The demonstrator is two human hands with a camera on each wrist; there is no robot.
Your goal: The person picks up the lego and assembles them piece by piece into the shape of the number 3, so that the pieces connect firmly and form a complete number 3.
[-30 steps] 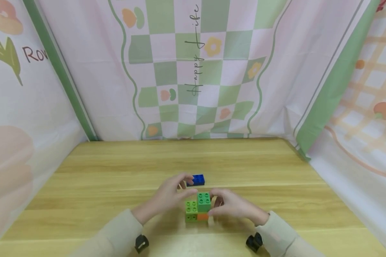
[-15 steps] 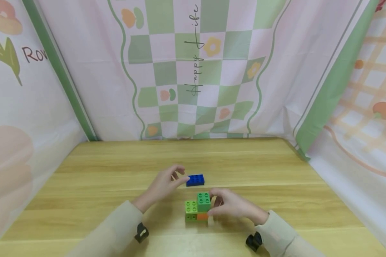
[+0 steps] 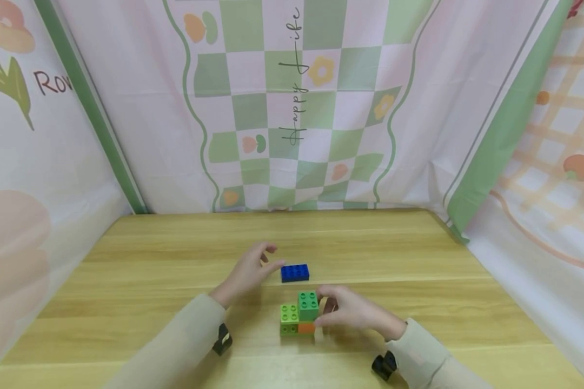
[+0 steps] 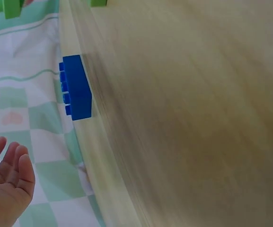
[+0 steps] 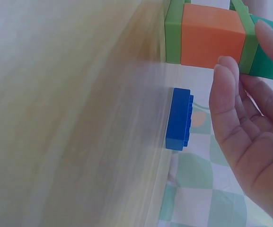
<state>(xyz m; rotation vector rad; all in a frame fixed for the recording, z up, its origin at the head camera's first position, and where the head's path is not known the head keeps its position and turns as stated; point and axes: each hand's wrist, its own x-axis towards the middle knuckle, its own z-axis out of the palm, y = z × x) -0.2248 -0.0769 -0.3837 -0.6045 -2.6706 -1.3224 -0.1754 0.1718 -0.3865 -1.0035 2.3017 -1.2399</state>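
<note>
In the head view my left hand [image 3: 247, 272] is just left of a blue toy building brick [image 3: 294, 273], its thumb near the brick's left end and its fingers spread apart. The left wrist view shows that hand [image 4: 6, 182] holding nothing. Nearer to me stands a stack of building bricks: lime green [image 3: 289, 313] at left, orange [image 3: 306, 328] at lower right, and a darker green brick [image 3: 308, 306] on top. My right hand [image 3: 346, 307] holds the stack's right side by the green brick, its thumb in front and fingers behind. The fingers [image 5: 257, 104] curve along the far side.
All bricks rest on a wooden table [image 3: 418, 270]. A patterned cloth curtain [image 3: 282, 108] hangs behind the table's far edge, with more printed cloth at left and right. A black wrist device [image 3: 384, 366] sits below the right sleeve; another [image 3: 222, 340] is below the left.
My left hand has moved forward and left, away from above the stack to beside the blue brick, which is now fully uncovered. My right hand and the stack stay put.
</note>
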